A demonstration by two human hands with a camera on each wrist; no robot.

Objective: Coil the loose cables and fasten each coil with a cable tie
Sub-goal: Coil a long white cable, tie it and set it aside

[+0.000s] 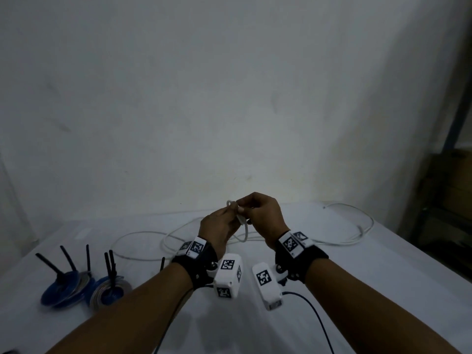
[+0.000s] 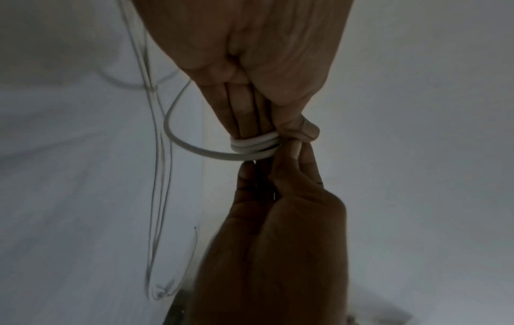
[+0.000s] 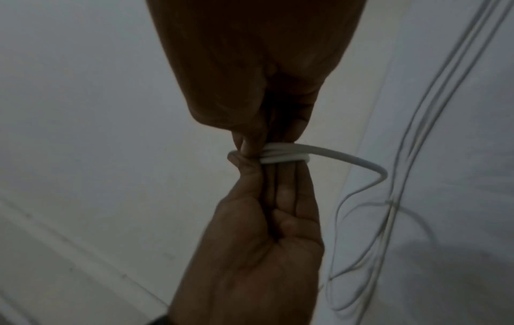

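Three tight turns of white cable (image 2: pixel 254 144) wrap the straight fingers (image 2: pixel 244 114) of the left hand (image 1: pixel 217 227), its thumb pinning them. Right hand (image 1: pixel 263 213) pinches the cable beside the wraps, feeding. Coiling step, early: most of the cable lies slack in loops on the tabletop (image 1: pixel 357 290). Next likely more wraps, then a tie. Two blue coils (image 1: pixel 84 290) with black ties (image 1: pixel 67 258) sit far left. Cable ends hard to make out; dim light.

Dim, flat light w/ soft blur; wide-angle bend & dark corners.
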